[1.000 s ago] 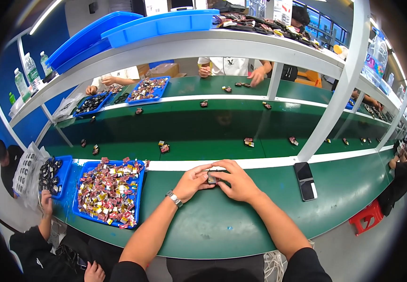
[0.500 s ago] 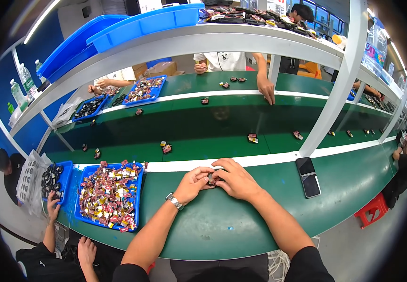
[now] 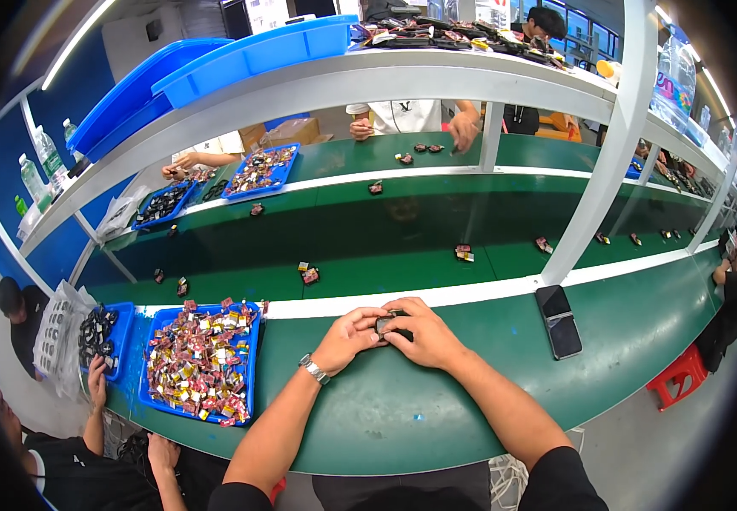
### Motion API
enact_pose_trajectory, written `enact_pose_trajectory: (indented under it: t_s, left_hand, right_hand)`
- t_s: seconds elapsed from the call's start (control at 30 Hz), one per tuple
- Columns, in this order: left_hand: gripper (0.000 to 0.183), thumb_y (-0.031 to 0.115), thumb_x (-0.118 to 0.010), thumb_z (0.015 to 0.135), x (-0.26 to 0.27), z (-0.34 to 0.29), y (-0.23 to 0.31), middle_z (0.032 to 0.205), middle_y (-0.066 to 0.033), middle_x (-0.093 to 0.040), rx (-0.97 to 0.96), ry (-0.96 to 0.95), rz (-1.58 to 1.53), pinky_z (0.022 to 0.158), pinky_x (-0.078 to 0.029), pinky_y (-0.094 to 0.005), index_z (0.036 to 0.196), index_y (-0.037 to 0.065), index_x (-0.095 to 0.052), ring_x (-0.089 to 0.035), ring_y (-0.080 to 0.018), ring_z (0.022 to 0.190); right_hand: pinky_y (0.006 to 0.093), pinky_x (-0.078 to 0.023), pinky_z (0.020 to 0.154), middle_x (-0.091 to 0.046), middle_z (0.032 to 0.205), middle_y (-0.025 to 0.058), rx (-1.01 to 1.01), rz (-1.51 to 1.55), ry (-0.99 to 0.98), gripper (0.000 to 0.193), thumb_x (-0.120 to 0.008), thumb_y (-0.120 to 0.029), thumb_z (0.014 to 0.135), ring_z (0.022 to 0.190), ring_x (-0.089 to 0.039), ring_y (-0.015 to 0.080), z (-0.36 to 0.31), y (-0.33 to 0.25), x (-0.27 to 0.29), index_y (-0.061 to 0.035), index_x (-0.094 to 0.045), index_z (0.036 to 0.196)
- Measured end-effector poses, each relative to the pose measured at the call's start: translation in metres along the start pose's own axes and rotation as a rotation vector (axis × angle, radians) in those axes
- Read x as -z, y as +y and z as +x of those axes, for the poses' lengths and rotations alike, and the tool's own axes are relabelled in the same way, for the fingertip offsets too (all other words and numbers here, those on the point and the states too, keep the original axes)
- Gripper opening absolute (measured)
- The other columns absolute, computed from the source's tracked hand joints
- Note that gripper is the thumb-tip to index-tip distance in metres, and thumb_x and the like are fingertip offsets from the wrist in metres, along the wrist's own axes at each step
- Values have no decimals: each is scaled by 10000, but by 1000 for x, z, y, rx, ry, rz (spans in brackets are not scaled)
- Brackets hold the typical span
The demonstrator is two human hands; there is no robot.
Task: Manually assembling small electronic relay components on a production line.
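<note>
Above the green bench (image 3: pixel 360 409), both my hands meet around a small black plastic casing (image 3: pixel 388 324). My left hand (image 3: pixel 347 342) pinches it from the left side, a metal watch on that wrist. The fingers of my right hand (image 3: pixel 424 334) are closed over its right side and cover part of it. Left of my hands sits a blue tray (image 3: pixel 255 375) heaped with small red circuit boards (image 3: pixel 202 358) that carry white and yellow parts. A folded-looking dark phone (image 3: pixel 560 321) lies on the bench to the right.
Beyond a white rail (image 3: pixel 470 295) runs a green conveyor belt (image 3: pixel 385 230) with scattered small assemblies (image 3: pixel 309 273). A white post (image 3: pixel 594 170) rises at right. At far left, a co-worker's hand (image 3: pixel 97 379) touches a blue tray of black parts (image 3: pixel 96 332). Blue trays (image 3: pixel 258 53) lie on the overhead shelf.
The piece between my fingers now shows a black face where reddish board showed before. Assemblies on the belt have shifted slightly right. The hand of the person opposite has pulled back.
</note>
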State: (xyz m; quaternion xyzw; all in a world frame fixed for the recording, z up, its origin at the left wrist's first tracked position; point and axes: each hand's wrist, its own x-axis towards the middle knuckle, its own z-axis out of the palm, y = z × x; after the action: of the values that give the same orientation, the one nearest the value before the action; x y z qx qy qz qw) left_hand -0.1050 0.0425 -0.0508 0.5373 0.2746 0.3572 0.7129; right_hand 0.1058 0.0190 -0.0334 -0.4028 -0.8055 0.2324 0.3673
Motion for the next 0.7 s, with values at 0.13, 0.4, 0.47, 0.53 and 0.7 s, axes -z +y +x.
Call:
enact_pose_trajectory:
  t_s: [0.13,0.4,0.47,0.53,0.7]
  left_hand:
    - [363,14,-538,950,-3,1,2,1316,-101,-560,9,-20,30,992,-517,-363,1310,34,-496,-587,-185,1164]
    - [351,24,-532,958,-1,0,-1,1301,-98,-573,40,12,29,987,-515,-359,1306,39,-492,-587,-188,1164]
    - [351,24,-529,959,-1,0,0,1301,-97,-574,46,11,29,986,-514,-359,1307,40,-489,-587,-189,1166]
    - [352,28,-525,962,-4,1,1,1294,-99,-578,31,31,27,985,-514,-359,1311,41,-483,-584,-189,1171]
    - [349,57,-539,968,-1,1,-1,1282,-103,-584,43,39,24,982,-517,-362,1311,37,-480,-586,-187,1172]
  right_hand:
    - [377,-471,977,-581,1244,85,1,-28,1,88,-670,-121,849,1215,-495,277,-1,-1,0,-60,-707,901]
    - [379,-486,946,-605,1200,80,5,28,140,78,-674,-98,825,1172,-526,278,-4,1,-12,-52,-707,878]
    - [376,-494,929,-612,1182,77,-3,21,213,79,-679,-91,816,1151,-539,276,-4,0,-19,-53,-709,879]
    - [366,-509,894,-621,1157,70,-28,27,268,91,-691,-82,800,1118,-557,270,-4,-1,-24,-57,-715,884]
    - [362,-513,888,-619,1160,65,-15,45,287,106,-702,-87,800,1122,-555,270,-5,0,-25,-61,-724,901]
